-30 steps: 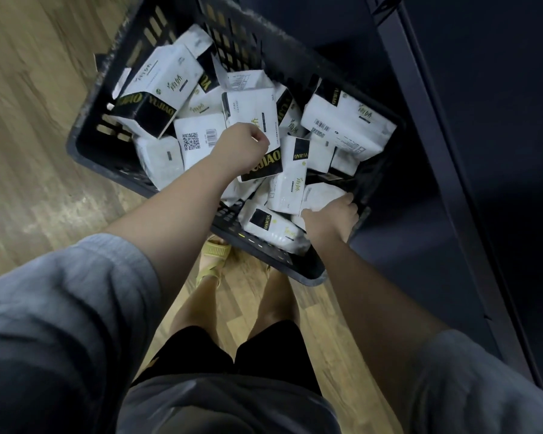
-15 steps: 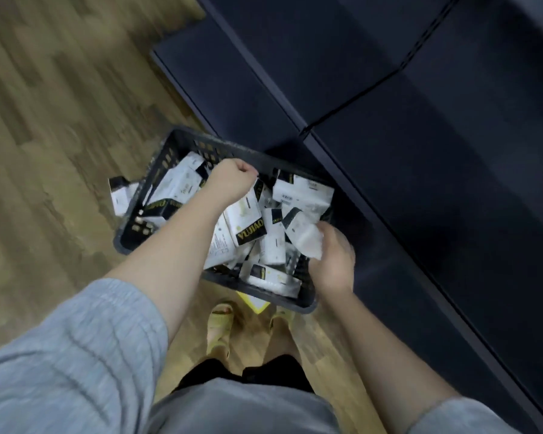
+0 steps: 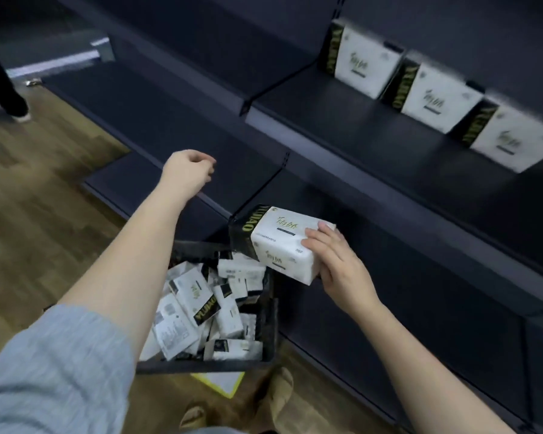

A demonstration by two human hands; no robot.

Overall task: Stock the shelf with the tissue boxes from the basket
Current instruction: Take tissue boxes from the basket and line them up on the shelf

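My right hand (image 3: 339, 264) grips one end of a white tissue box (image 3: 276, 242) with a black and gold end, held in the air above the basket's right side. My left hand (image 3: 188, 172) hangs in front of the lower shelf with loosely curled fingers and holds nothing. The dark plastic basket (image 3: 268, 324) sits on the floor below, with several white tissue packs (image 3: 198, 296) piled in it. On the upper right shelf (image 3: 373, 130) three tissue boxes (image 3: 436, 95) stand in a row against the back.
The dark shelving unit (image 3: 420, 214) spans the right and top of the view, with bare shelves at several heights. Wood floor (image 3: 29, 214) lies at the left. Another person's legs (image 3: 3, 89) stand at the far left. My feet (image 3: 273, 389) are beside the basket.
My right hand has lifted a tissue box out of the basket toward the shelf. My left hand rose from the basket with nothing in it. The view has tilted up onto the shelves.
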